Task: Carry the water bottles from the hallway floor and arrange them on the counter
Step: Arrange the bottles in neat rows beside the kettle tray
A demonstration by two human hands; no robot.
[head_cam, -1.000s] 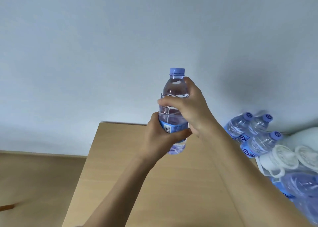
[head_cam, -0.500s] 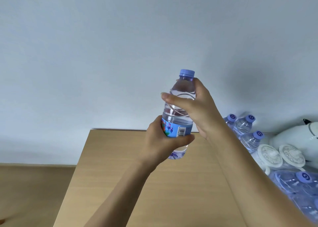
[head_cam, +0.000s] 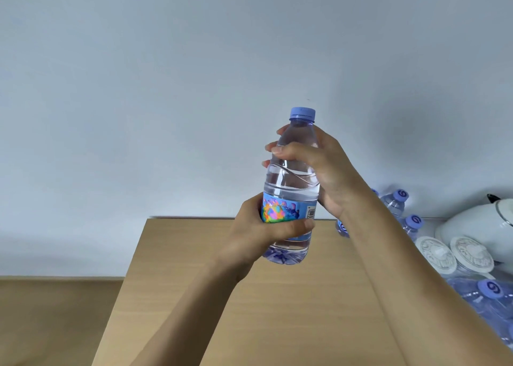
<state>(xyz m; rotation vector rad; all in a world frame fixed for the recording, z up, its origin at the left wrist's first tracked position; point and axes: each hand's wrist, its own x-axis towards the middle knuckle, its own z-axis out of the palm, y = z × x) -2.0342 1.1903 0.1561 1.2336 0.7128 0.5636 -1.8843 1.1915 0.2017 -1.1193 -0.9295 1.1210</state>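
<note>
A clear water bottle (head_cam: 291,182) with a lilac cap and a colourful blue label hangs upright above the wooden counter (head_cam: 277,310). My left hand (head_cam: 258,235) grips its lower half around the label. Around the bottle's shoulder, just under the cap, my right hand (head_cam: 324,168) is wrapped. Several more lilac-capped bottles (head_cam: 397,202) stand at the counter's right end, by the wall, partly hidden behind my right forearm.
Two white round lids (head_cam: 455,252) and a white kettle (head_cam: 477,227) sit at the right edge among the bottles. A plain wall rises behind the counter. To the left, below the counter's edge, lies a wooden floor (head_cam: 55,315).
The bottle has turned in my hands, so its colourful label faces me now. Both hands kept their grip, and the view has shifted slightly.
</note>
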